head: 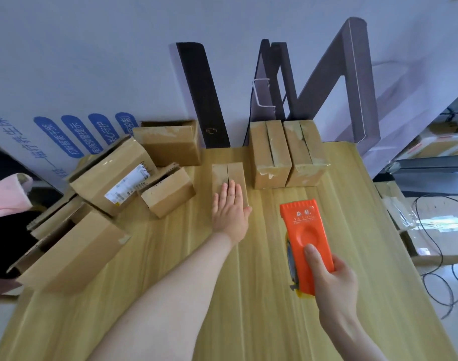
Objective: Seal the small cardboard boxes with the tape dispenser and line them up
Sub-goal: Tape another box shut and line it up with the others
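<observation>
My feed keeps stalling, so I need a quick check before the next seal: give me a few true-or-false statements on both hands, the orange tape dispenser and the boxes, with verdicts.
1. The right hand grips the orange plastic tape dispenser. True.
2. The left hand lies flat on the small brown cardboard box. True.
3. The dispenser is pressed onto that box's seam. False: it is held apart, to the box's right, over the light wooden table.
4. The two taller brown cardboard boxes at the back are stacked. False: one taller box stands beside the other taller box.
</observation>
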A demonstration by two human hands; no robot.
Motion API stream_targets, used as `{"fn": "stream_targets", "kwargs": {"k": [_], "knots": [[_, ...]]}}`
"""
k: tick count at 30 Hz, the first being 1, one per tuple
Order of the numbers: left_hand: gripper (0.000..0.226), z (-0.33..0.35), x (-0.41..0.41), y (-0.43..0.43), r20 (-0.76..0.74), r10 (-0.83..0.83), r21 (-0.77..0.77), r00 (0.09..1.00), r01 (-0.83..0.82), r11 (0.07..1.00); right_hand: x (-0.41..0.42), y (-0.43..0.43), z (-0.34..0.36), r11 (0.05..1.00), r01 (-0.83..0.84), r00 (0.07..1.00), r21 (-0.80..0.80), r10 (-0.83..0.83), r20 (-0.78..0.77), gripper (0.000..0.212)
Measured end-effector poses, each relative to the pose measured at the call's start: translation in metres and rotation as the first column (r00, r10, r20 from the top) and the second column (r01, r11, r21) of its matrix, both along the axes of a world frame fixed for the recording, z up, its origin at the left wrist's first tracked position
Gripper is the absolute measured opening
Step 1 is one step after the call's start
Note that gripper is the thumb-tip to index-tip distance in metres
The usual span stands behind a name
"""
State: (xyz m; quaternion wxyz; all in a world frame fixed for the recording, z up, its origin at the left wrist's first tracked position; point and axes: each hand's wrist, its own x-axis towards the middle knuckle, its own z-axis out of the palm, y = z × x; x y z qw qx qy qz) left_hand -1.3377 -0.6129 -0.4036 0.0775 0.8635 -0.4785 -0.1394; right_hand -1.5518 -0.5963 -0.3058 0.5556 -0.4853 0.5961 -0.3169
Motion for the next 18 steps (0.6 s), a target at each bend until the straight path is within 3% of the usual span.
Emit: {"fn": "stream_targets", "kwargs": {"k": [8,13,18], "knots": [[0.069,0.004,0.045,-0.106,-0.014,0.033,0.061,0.999,-0.032,0.998,-0.005,-0.059,-0.031,0.996,-0.012,1.0,0.089,0.015,-0.026,0.02],[0.086,0.001,0.057,-0.128,0.005,-0.006,0.065,1.0,0.006,0.998,-0.004,-0.081,-0.044,0.995,-0.019,0.999,0.1,0.023,-0.035,0.02],[0.116,0.0,0.054,-0.126,0.03,-0.03,0.054,0.999,0.028,0.998,-0.005,-0.086,-0.052,0.992,-0.025,0.999,0.126,0.028,-0.023,0.019]]}}
